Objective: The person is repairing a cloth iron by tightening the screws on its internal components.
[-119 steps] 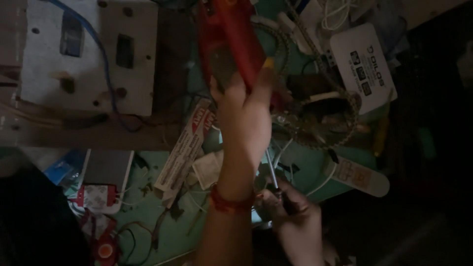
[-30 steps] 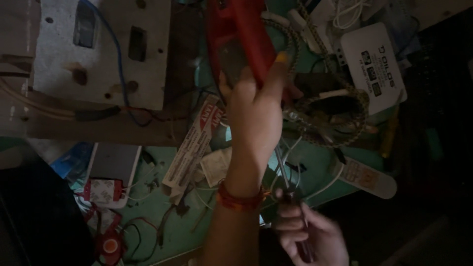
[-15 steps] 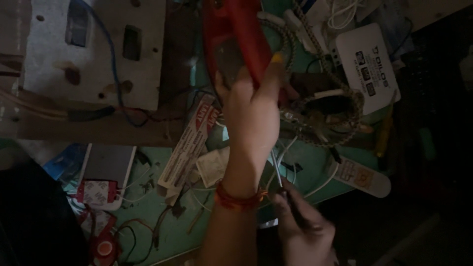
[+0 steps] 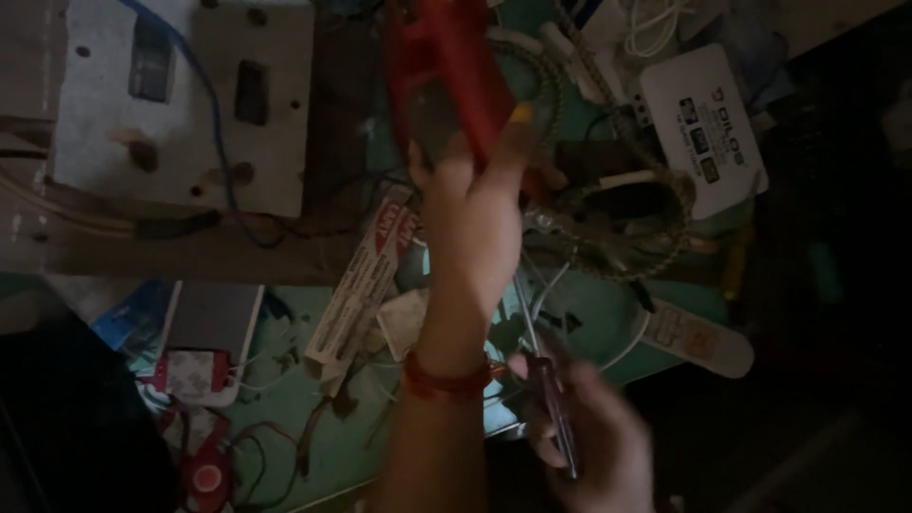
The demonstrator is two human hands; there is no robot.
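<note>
Cluttered green bench (image 4: 589, 323), my left hand (image 4: 475, 218) clamped on red tool (image 4: 442, 76), my right hand (image 4: 594, 437) gripping screwdriver (image 4: 551, 394), white remote (image 4: 693, 337) nearby.

L hand (image 4: 475, 214) stretched fwd, R hand (image 4: 589, 437) clenched (blurred).

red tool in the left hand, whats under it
Under the red tool, the green bench top with tangled braided cord. The left hand and tool hide whatever lies directly beneath.

An electronics repair workbench (image 4: 608, 323): tangled wires (image 4: 617, 223), switchboard (image 4: 180, 104), remote (image 4: 693, 337).
</note>
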